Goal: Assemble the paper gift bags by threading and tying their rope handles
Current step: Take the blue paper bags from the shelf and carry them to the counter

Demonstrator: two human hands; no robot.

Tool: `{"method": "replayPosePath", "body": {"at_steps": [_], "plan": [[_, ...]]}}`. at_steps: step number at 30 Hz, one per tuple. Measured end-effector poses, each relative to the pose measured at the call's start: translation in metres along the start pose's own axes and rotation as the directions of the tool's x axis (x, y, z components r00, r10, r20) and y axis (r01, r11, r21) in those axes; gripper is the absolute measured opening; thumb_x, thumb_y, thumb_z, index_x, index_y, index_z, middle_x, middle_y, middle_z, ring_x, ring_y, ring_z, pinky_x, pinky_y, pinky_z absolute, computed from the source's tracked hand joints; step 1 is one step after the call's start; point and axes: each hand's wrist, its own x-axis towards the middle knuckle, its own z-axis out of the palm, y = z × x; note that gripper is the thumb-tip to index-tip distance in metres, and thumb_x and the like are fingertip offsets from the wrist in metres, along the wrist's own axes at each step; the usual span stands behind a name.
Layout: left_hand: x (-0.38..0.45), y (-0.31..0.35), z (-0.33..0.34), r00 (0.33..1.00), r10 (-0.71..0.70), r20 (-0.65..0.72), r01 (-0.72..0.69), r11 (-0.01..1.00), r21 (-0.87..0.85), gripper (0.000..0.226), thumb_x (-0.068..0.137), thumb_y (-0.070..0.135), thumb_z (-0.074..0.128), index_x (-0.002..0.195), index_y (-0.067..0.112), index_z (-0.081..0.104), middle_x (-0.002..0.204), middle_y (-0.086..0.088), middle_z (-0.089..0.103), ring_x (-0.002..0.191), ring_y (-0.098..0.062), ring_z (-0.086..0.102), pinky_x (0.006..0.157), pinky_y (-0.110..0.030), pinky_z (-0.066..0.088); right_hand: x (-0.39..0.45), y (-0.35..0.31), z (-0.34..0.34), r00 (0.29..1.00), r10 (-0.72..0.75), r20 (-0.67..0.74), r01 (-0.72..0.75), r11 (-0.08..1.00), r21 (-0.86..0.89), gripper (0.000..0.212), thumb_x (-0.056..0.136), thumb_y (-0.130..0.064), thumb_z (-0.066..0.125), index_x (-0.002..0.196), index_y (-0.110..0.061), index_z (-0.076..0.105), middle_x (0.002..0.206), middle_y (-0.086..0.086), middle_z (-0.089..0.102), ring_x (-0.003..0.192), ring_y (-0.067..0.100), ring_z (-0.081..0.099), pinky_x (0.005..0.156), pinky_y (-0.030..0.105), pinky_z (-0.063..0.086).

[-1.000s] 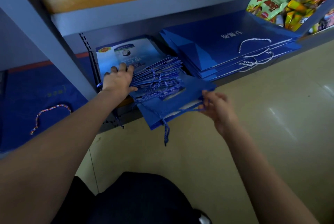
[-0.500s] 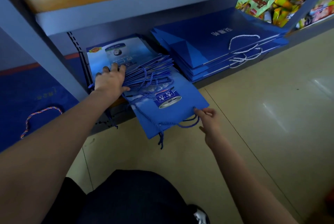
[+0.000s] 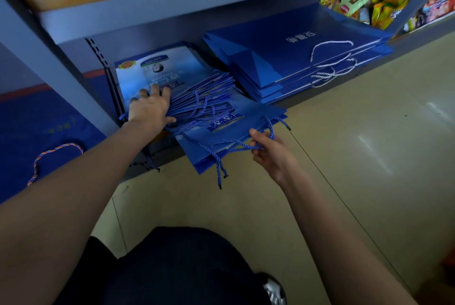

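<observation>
Both hands are busy: your left hand presses flat on the fanned stack of blue paper gift bags while your right hand pinches the twisted blue rope handle of the bottom bag, so next, I judge, draw that bag clear for tying.

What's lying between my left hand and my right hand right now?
In the head view, the fanned bags with blue rope handles lie between the left hand and right hand, nearest it the front bag.
</observation>
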Motion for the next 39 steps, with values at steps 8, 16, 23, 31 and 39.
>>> {"method": "replayPosePath", "body": {"at_steps": [8, 16, 23, 31, 39], "plan": [[-0.001, -0.001, -0.003, 1.000, -0.005, 0.003, 0.005, 1.000, 0.006, 0.075, 0.086, 0.043, 0.060, 0.139, 0.007, 0.020, 0.140, -0.018, 0.028, 0.124, -0.039, 0.036, 0.088, -0.049, 0.044, -0.003, 0.004, 0.006, 0.971, -0.111, -0.210, 0.046, 0.956, -0.291, 0.024, 0.085, -0.017, 0.068, 0.069, -0.011, 0.052, 0.054, 0.001, 0.049, 0.042, 0.011, 0.033, 0.038, 0.020, 0.027], [0.000, -0.001, -0.003, 1.000, -0.001, 0.013, 0.001, 1.000, 0.003, 0.075, 0.086, 0.043, 0.060, 0.139, 0.007, 0.020, 0.141, -0.018, 0.027, 0.124, -0.038, 0.036, 0.088, -0.048, 0.044, -0.009, 0.008, -0.014, 0.802, -0.582, -0.131, 0.168, 0.430, -0.887, 0.035, 0.080, -0.033, 0.072, 0.096, -0.010, 0.051, 0.090, -0.002, 0.053, 0.079, 0.017, 0.052, 0.059, 0.026, 0.035], [-0.002, -0.001, -0.005, 1.000, -0.005, -0.001, 0.005, 1.000, 0.004, 0.076, 0.086, 0.043, 0.060, 0.140, 0.007, 0.020, 0.142, -0.018, 0.028, 0.125, -0.039, 0.036, 0.088, -0.049, 0.044, 0.004, 0.033, -0.002, 0.605, -0.478, 0.637, 0.479, -0.421, -0.771, 0.070, 0.053, -0.040, 0.086, 0.113, -0.015, 0.061, 0.116, 0.013, 0.055, 0.109, 0.034, 0.046, 0.091, 0.050, 0.039], [0.000, -0.004, -0.006, 1.000, -0.001, -0.003, 0.001, 1.000, -0.001, 0.074, 0.087, 0.043, 0.059, 0.140, 0.009, 0.020, 0.141, -0.017, 0.029, 0.124, -0.038, 0.036, 0.088, -0.048, 0.044, 0.015, -0.011, 0.008, 0.466, -0.522, 0.715, 0.682, -0.302, -0.666, 0.020, 0.078, -0.015, 0.070, 0.097, -0.012, 0.072, 0.087, 0.004, 0.072, 0.080, 0.026, 0.068, 0.073, 0.039, 0.054], [0.001, -0.009, -0.006, 0.999, 0.021, -0.049, -0.021, 1.000, 0.001, 0.072, 0.087, 0.044, 0.059, 0.138, 0.008, 0.023, 0.138, -0.017, 0.030, 0.122, -0.038, 0.038, 0.088, -0.048, 0.044, 0.015, -0.076, 0.029, 0.706, -0.167, 0.688, 0.687, -0.077, -0.723, 0.023, 0.082, -0.027, 0.070, 0.100, -0.013, 0.072, 0.084, -0.002, 0.066, 0.072, 0.010, 0.057, 0.068, 0.023, 0.044]]}}
